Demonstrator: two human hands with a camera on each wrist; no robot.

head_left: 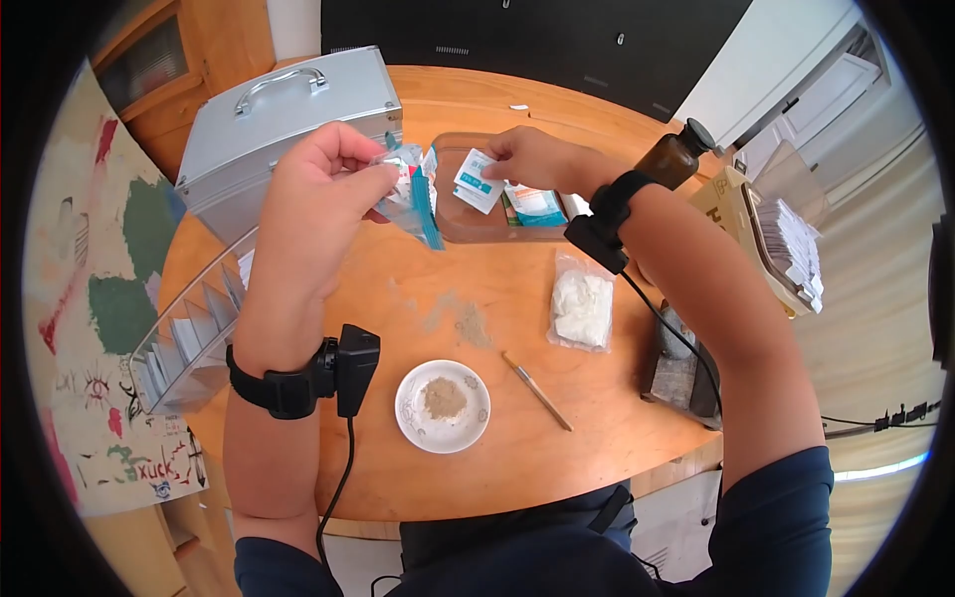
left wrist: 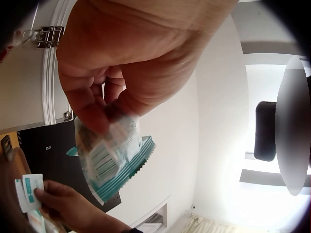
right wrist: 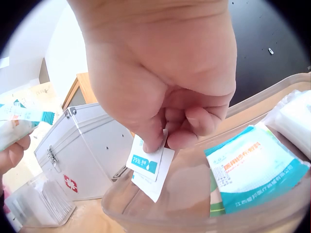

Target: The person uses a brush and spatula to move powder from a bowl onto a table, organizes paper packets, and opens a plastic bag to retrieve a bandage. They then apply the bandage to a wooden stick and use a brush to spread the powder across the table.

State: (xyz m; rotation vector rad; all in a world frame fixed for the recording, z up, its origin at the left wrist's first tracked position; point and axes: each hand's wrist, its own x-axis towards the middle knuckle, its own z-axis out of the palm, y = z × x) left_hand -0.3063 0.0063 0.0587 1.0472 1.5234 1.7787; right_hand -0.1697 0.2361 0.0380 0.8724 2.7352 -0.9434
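My left hand (head_left: 323, 189) pinches a clear plastic pouch with teal edges (left wrist: 112, 160), raised left of the translucent plastic container (head_left: 463, 234). Printed packaging shows through the pouch. Between thumb and fingers, my right hand (right wrist: 165, 92) pinches two overlapping white-and-teal alcohol pad sachets (right wrist: 146, 167), one marked 75%. They hang over the container's left part. Inside the container lie a teal-and-white packet with red print (right wrist: 257, 165) and, at its far right, a white wrapped item (right wrist: 296, 119).
A silver case (head_left: 288, 109) stands behind the left hand, and a clear divided rack (head_left: 189, 338) sits left. Nearer me are a white bowl of beige powder (head_left: 443, 430), a brush (head_left: 537, 393) and a bag of white material (head_left: 582, 303). A brown bottle (head_left: 676, 154) stands behind the right wrist.
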